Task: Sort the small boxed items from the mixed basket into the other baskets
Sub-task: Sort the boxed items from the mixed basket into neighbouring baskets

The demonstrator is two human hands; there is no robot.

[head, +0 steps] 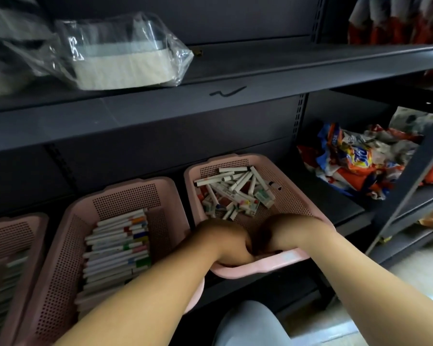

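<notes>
Small boxes (235,193) heaped toward back of right basket (294,198); mesh floor shows in front of them. Left hand (223,240) and right hand (278,233) close together inside front rim. Fingers hidden, so grip cannot be told. Middle basket (125,196) just beside. Far-left basket (10,233) cut off, blurred.

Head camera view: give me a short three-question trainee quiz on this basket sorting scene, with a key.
1. True or false: the left hand and the right hand both reach into the mixed basket.
2. How do the boxed items lie in the middle basket? A: in neat rows. B: in a jumbled heap. C: standing on end.
3. Fill in: the clear plastic bag lies on the ___ shelf.
Key: 1 true; 2 A; 3 upper.
</notes>
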